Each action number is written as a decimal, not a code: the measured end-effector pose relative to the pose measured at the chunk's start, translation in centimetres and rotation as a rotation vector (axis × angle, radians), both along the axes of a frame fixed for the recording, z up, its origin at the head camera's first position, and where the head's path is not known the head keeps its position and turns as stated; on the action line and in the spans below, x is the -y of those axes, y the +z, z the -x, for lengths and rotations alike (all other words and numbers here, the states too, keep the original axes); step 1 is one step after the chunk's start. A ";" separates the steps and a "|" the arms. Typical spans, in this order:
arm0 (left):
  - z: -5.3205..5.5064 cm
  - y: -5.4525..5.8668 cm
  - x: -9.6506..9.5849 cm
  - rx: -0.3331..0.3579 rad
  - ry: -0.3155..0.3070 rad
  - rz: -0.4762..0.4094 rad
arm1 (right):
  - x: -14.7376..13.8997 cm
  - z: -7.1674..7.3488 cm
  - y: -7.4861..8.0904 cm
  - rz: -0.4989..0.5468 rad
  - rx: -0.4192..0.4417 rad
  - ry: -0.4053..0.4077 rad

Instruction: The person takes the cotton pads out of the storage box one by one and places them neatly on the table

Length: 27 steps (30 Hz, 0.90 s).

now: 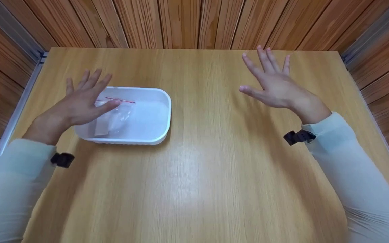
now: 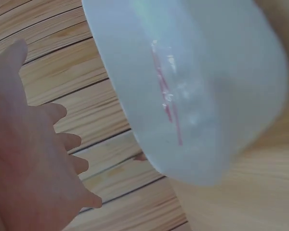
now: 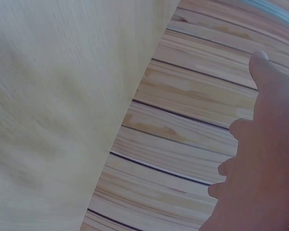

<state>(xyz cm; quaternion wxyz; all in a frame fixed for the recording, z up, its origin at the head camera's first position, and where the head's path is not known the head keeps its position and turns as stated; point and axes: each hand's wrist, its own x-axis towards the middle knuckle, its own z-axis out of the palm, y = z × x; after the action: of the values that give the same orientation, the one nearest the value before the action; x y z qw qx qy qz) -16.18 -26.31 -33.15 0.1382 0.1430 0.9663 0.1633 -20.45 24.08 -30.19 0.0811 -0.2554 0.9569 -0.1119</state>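
Note:
A white plastic tray sits on the left part of the table, with clear zip bags that have red seal lines inside it. Something pale and flat shows at the bags' lower left; I cannot tell what it is. Over the tray's left side, my left hand is held with fingers spread and hides part of the rim. In the left wrist view that hand appears apart from the tray, holding nothing. My right hand, fingers spread too, hovers above the table's far right and holds nothing.
The wooden table ends at a wood-plank wall at the back. Plank walls with metal frame rails run along both sides. A small black device is strapped to each wrist.

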 end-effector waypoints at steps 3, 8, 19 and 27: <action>-1.1 -0.7 1.0 0.004 0.020 -0.013 | 0.3 -0.4 -0.1 0.001 0.001 0.017; -2.6 -2.1 2.4 -0.001 0.052 -0.026 | 0.8 -0.9 -0.4 -0.003 -0.015 0.048; -4.4 -4.8 4.0 0.015 0.082 -0.023 | 1.4 -1.9 -1.0 -0.016 -0.009 0.081; -5.0 -5.7 4.3 0.017 0.076 -0.072 | 1.6 -2.4 -1.9 0.009 0.023 0.099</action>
<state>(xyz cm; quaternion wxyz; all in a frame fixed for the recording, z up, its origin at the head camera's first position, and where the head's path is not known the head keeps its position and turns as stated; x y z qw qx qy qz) -11.16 -30.57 -38.83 0.1351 0.1096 0.9634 0.2041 -18.02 22.47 -32.12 0.0963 -0.3013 0.9417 -0.1150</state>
